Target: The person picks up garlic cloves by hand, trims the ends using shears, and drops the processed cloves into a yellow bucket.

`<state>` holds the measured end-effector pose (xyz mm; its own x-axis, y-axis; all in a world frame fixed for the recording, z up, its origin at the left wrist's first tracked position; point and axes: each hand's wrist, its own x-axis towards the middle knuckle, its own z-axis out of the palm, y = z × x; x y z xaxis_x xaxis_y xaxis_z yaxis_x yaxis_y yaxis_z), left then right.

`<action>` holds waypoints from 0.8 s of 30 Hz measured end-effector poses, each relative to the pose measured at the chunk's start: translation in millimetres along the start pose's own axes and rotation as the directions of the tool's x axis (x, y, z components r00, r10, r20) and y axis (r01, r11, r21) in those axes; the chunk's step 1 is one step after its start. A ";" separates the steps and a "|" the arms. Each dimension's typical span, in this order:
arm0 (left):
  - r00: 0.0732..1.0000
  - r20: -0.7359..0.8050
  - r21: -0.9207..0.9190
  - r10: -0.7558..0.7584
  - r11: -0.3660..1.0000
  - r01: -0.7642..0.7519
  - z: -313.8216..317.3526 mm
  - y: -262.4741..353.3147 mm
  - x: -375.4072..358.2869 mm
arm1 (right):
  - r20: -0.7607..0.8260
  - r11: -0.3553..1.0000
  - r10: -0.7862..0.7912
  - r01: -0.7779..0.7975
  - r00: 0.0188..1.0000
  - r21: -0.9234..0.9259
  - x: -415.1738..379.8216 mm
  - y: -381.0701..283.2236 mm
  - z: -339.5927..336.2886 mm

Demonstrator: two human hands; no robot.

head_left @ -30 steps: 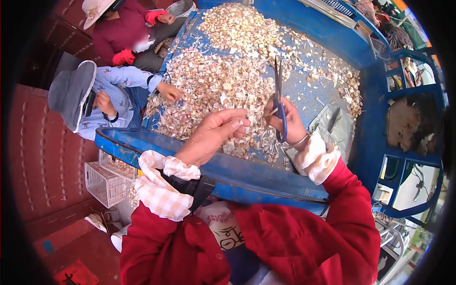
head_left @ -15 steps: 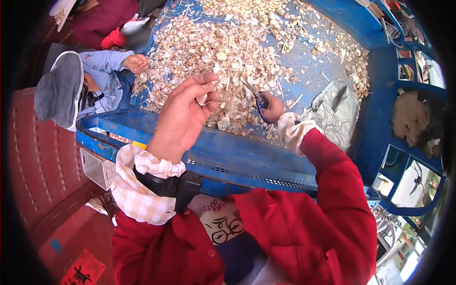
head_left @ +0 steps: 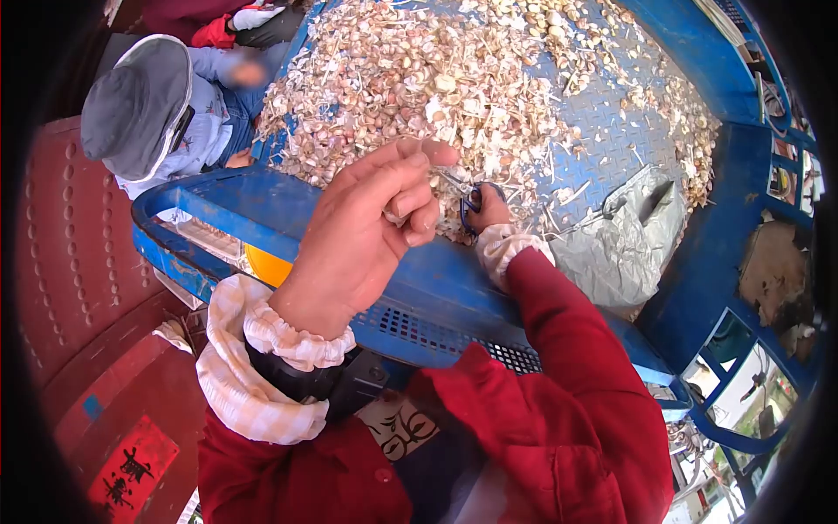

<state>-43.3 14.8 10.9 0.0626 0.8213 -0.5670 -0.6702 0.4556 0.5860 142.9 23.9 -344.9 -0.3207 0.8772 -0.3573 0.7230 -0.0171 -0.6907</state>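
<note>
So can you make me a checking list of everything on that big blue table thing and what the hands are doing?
Surface: blue metal bed with a raised blue rim.
Job's things: heap of garlic bulbs and cut stalks; blue-handled scissors.
Clutter: grey plastic bag on the bed; white crate under the rim.
Hands: left hand raised, fingers curled, whether they hold anything cannot be told; right hand low on the heap, gripping the scissors.
Cables: nothing seen.
Surroundings: person in a grey hat beside the heap; red floor; blue frame on the right.
</note>
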 end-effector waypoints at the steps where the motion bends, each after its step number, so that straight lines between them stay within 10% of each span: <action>1: 1.000 -0.001 -0.001 -0.003 1.000 0.003 -0.8 -0.5 -0.2 | -0.026 1.000 -0.024 0.024 0.999 0.011 -0.5 0.9 0.0; 5: 1.000 -0.004 -0.023 0.001 1.000 -0.001 0.9 0.0 -0.3 | -0.016 0.940 0.055 -0.046 0.998 0.339 -2.6 8.7 -20.7; 10: 1.000 0.010 -0.044 0.006 0.999 -0.005 -0.4 0.3 0.8 | 0.499 0.308 0.110 -0.507 0.859 0.805 -8.1 -19.6 -104.4; 13: 1.000 0.002 -0.047 0.014 0.999 -0.014 2.4 0.6 0.9 | 0.503 0.136 -0.128 -0.487 0.855 0.863 -17.6 -52.0 -141.1; 18: 0.999 -0.003 -0.049 0.033 0.998 -0.033 -0.1 0.0 2.4 | 0.408 0.133 -0.275 -0.386 0.871 0.913 -22.4 -42.0 -148.4; 24: 0.999 0.015 0.179 0.047 0.983 -0.049 -0.7 -2.8 2.6 | 0.431 0.559 -0.135 -0.291 0.892 0.776 -33.1 -58.9 -171.9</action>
<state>-41.8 15.4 7.3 0.0419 0.8471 -0.5297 -0.5288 0.4686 0.7076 216.2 78.4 -184.4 -0.6475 0.5780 -0.4967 0.0223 -0.6372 -0.7704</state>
